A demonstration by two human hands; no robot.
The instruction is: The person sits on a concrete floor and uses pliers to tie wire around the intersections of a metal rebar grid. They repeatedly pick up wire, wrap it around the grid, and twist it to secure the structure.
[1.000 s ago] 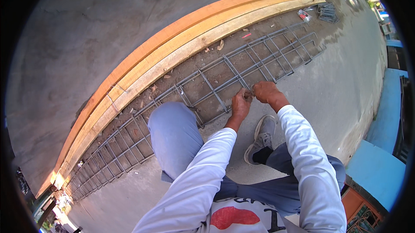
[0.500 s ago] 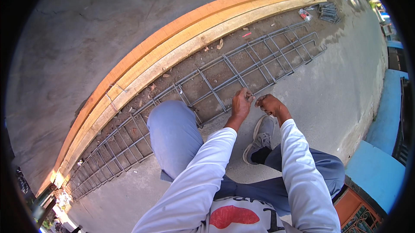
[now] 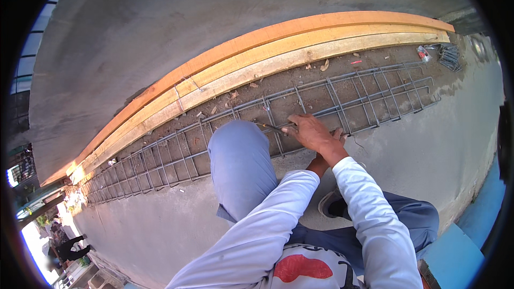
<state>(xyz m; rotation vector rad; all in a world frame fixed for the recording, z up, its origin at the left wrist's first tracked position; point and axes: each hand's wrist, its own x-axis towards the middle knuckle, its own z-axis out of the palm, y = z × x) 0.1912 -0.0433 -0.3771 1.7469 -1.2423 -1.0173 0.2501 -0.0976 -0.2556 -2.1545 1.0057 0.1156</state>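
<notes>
1. A smooth grey concrete surface (image 3: 214,26) filled the upper part of the view, and a paler concrete floor (image 3: 412,149) spread along the near side of the work.
2. Long timber planks (image 3: 278,34), orange and yellow, lay side by side along the far edge, bent into an arc by the lens.
3. A long steel rebar cage (image 3: 160,166) lay on dusty ground between the planks and the floor, running from the left up to the right, its crossbars set along the lengthwise rods.
4. The person's bent knee (image 3: 238,144), in blue-grey trousers, stood up in front of the cage's middle, hiding part of it.
5. A bundle of bent steel pieces (image 3: 450,57) lay beyond the cage's right end, with a red-and-white packet (image 3: 423,53) just beside it.
6. The right hand (image 3: 315,134) reached leftward over the cage, partly open, fingertips at the end of a dark tool; whether they gripped it could not be told.
7. The left hand (image 3: 339,134) was mostly hidden beneath the right wrist, its visible fingers near the cage's near rod; its closure and any hold could not be told.
8. The slim dark tool (image 3: 272,128) was over the cage, right of the knee.
9. A thin wire (image 3: 358,143) curved just right of the left hand.
</notes>
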